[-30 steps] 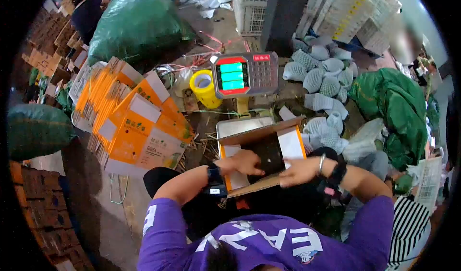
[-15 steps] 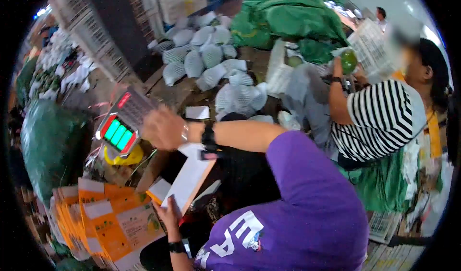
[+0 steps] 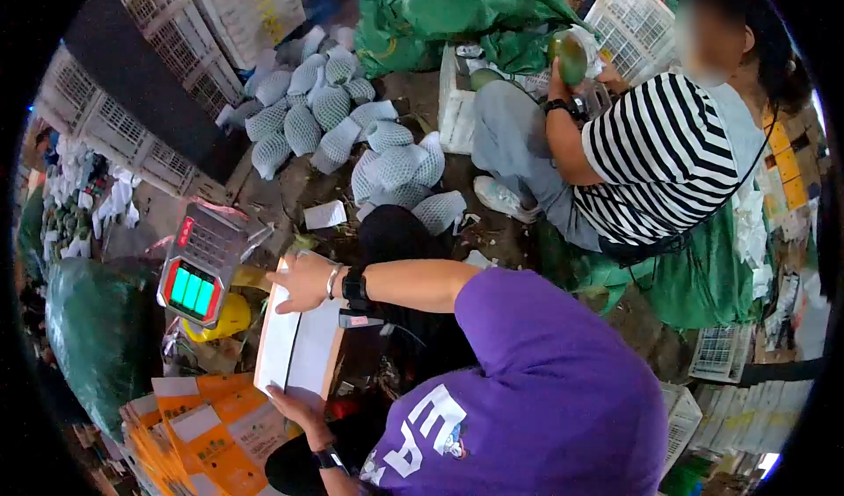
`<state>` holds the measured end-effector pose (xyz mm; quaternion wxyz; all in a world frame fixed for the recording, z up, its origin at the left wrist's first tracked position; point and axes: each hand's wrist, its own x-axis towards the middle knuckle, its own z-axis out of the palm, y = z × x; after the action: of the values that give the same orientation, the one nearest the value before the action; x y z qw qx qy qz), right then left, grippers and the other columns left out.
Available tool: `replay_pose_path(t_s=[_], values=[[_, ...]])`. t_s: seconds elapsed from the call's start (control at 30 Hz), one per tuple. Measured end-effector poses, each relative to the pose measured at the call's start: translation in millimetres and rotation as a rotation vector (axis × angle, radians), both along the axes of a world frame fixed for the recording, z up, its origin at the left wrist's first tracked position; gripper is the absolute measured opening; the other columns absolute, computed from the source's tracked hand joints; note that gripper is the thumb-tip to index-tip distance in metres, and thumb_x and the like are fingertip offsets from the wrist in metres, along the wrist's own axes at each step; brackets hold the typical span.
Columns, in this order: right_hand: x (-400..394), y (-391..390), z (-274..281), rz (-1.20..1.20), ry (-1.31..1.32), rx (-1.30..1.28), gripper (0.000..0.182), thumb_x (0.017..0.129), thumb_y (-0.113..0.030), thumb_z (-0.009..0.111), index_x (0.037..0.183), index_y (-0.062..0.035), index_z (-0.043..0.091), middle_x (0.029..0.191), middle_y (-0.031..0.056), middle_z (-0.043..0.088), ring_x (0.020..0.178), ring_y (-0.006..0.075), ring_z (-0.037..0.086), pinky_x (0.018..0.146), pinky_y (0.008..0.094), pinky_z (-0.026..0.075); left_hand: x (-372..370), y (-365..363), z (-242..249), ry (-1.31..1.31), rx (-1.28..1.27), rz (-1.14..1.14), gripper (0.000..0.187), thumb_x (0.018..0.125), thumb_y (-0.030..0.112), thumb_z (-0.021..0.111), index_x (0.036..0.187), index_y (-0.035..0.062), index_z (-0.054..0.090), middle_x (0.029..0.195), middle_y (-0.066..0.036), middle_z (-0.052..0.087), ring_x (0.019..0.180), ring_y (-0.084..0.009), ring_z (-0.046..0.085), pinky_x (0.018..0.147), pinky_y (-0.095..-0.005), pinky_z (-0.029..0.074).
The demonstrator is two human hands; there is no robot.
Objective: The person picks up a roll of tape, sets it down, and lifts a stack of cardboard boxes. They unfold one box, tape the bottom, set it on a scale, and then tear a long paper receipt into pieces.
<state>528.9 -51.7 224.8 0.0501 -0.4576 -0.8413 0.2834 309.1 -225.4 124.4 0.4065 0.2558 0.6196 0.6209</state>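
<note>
An open cardboard box point(image 3: 308, 355), white inside with a tan edge, stands tilted in front of my purple shirt. My left hand point(image 3: 301, 411) grips its lower end, thumb over the near edge. At its upper end my right hand point(image 3: 306, 283) is bent over the white flap; some fingertips are hidden behind the edge. Just left of it is a digital scale point(image 3: 198, 263) with a lit green display, beside a yellow rounded object point(image 3: 220, 316). Flat orange printed cartons point(image 3: 215, 430) are stacked below the box, near my left hand.
Several fruits in white foam nets point(image 3: 330, 108) are heaped ahead. At right, a seated co-worker in a striped shirt point(image 3: 664, 158) holds a large green fruit point(image 3: 570, 57). White plastic crates point(image 3: 246, 13), a green sack point(image 3: 466, 8) and a dark green bag point(image 3: 101, 338) stand around.
My right hand has moved from beside the scale down onto the box's upper end. The box has shifted left and looks more opened out. The view has turned to the right.
</note>
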Motion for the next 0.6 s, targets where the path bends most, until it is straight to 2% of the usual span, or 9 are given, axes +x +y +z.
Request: replay_pose_path(t_s=[0.1, 0.13, 0.23, 0.3, 0.37, 0.4, 0.47, 0.57, 0.6], values=[[-3.0, -0.6, -33.6, -0.045, 0.064, 0.163, 0.073, 0.074, -0.058, 0.048, 0.13, -0.0119, 0.039, 0.115, 0.0311, 0.042, 0.098, 0.043, 0.05, 0.082, 0.0453, 0.042, 2.6, 0.3, 17.6, 0.083, -0.184, 0.003, 0.061, 0.089, 0.043, 0.043, 0.124, -0.0062, 0.034, 0.118, -0.016, 0.043, 0.102, -0.0239, 0.045, 0.089, -0.0354, 0.036], [-6.1, 0.4, -31.8, -0.045, 0.007, 0.243, 0.075, 0.074, -0.058, 0.05, 0.131, -0.0122, 0.038, 0.116, 0.0301, 0.042, 0.1, 0.0412, 0.049, 0.082, 0.0446, 0.041, 2.9, 3.1, 15.7, -0.089, -0.104, 0.035, 0.058, 0.089, 0.04, 0.046, 0.121, -0.0066, 0.037, 0.114, -0.015, 0.046, 0.1, -0.0235, 0.047, 0.086, -0.0347, 0.038], [-5.9, 1.7, -29.1, -0.037, -0.036, 0.172, 0.081, 0.071, -0.06, 0.053, 0.133, -0.0119, 0.035, 0.117, 0.0305, 0.04, 0.103, 0.0412, 0.047, 0.083, 0.045, 0.041, 3.9, 1.2, 12.3, -0.179, -0.089, 0.092, 0.055, 0.088, 0.038, 0.049, 0.119, -0.0069, 0.039, 0.112, -0.015, 0.047, 0.1, -0.0229, 0.046, 0.086, -0.0342, 0.037], [-6.9, 9.0, -40.5, 0.029, 0.037, 0.095, 0.107, 0.054, -0.071, 0.061, 0.136, -0.0096, 0.028, 0.124, 0.0339, 0.033, 0.105, 0.0444, 0.045, 0.087, 0.043, 0.041, -11.4, -9.1, -9.0, 0.239, -0.174, 0.014, 0.054, 0.087, 0.04, 0.05, 0.115, -0.0049, 0.042, 0.112, -0.013, 0.047, 0.098, -0.0212, 0.047, 0.086, -0.0325, 0.037], [-3.3, 15.6, -39.6, 0.084, 0.058, 0.035, 0.114, 0.05, -0.071, 0.063, 0.136, -0.0073, 0.025, 0.126, 0.0361, 0.029, 0.107, 0.0455, 0.044, 0.089, 0.042, 0.04, 10.5, -1.5, 29.6, 0.173, -0.338, 0.085, 0.056, 0.088, 0.044, 0.046, 0.118, -0.0032, 0.039, 0.112, -0.013, 0.047, 0.098, -0.0219, 0.047, 0.087, -0.0334, 0.037], [-3.2, 16.6, -32.9, 0.085, 0.036, -0.003, 0.111, 0.049, -0.066, 0.068, 0.135, -0.0082, 0.028, 0.123, 0.0335, 0.033, 0.106, 0.0437, 0.045, 0.088, 0.0425, 0.041, 8.0, -2.8, 22.3, 0.17, -0.355, 0.102, 0.056, 0.088, 0.044, 0.046, 0.118, -0.0032, 0.039, 0.112, -0.013, 0.047, 0.098, -0.0219, 0.047, 0.087, -0.0334, 0.037], [-6.7, 23.3, -27.6, 0.108, 0.02, -0.092, 0.11, 0.049, -0.066, 0.068, 0.135, -0.0112, 0.027, 0.124, 0.0333, 0.032, 0.108, 0.0441, 0.044, 0.088, 0.0425, 0.041, 3.4, -0.9, 8.1, -0.343, -0.016, -0.048, 0.058, 0.088, 0.047, 0.042, 0.12, -0.0019, 0.036, 0.112, -0.013, 0.047, 0.101, -0.0231, 0.046, 0.089, -0.035, 0.036], [-7.6, 23.8, -16.1, 0.12, -0.003, -0.137, 0.109, 0.049, -0.065, 0.068, 0.136, -0.0126, 0.026, 0.124, 0.0329, 0.032, 0.108, 0.0446, 0.043, 0.089, 0.0426, 0.04, 14.9, -0.9, 23.2, -0.41, -0.045, 0.091, 0.057, 0.089, 0.047, 0.041, 0.118, -0.0013, 0.038, 0.112, -0.012, 0.047, 0.101, -0.024, 0.047, 0.088, -0.036, 0.037], [-6.4, 20.4, -16.9, 0.116, -0.013, -0.091, 0.11, 0.049, -0.065, 0.068, 0.136, -0.013, 0.026, 0.124, 0.0325, 0.032, 0.108, 0.0448, 0.044, 0.089, 0.0429, 0.04, 18.0, -1.5, 23.2, -0.255, -0.099, 0.24, 0.05, 0.089, 0.041, 0.042, 0.116, -0.0013, 0.039, 0.11, -0.011, 0.048, 0.098, -0.0234, 0.049, 0.087, -0.0354, 0.038]])
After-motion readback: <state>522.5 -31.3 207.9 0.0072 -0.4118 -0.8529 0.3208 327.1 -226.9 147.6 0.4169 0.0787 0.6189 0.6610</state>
